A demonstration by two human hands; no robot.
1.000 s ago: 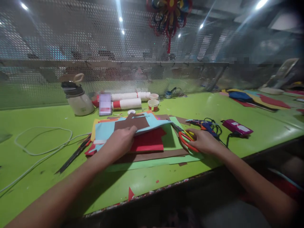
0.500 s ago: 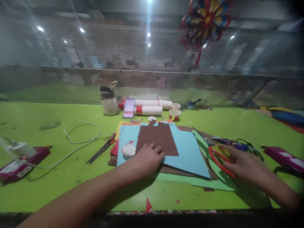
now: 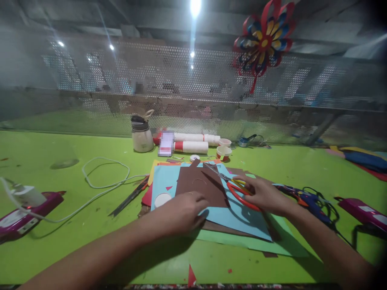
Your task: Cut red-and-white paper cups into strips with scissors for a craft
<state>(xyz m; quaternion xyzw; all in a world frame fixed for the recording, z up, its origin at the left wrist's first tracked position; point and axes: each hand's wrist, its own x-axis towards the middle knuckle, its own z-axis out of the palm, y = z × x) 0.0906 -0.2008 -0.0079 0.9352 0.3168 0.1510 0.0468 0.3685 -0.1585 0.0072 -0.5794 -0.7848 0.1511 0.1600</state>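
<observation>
Left on the worktop (image 3: pixel 87 229), white charger (image 3: pixel 34 196) sits in purple power strip (image 3: pixel 55 199), away from the sheets. Left hand (image 3: pixel 187 207) lies at brown sheet's (image 3: pixel 193 181) near edge, probably steadying it over blue sheet (image 3: pixel 248 217); can't tell if that grip pinches anything. Right hand's (image 3: pixel 266 194) grip holds scissors (image 3: pixel 227 179) by the handles, keeping blades angled inward over brown sheet.
</observation>
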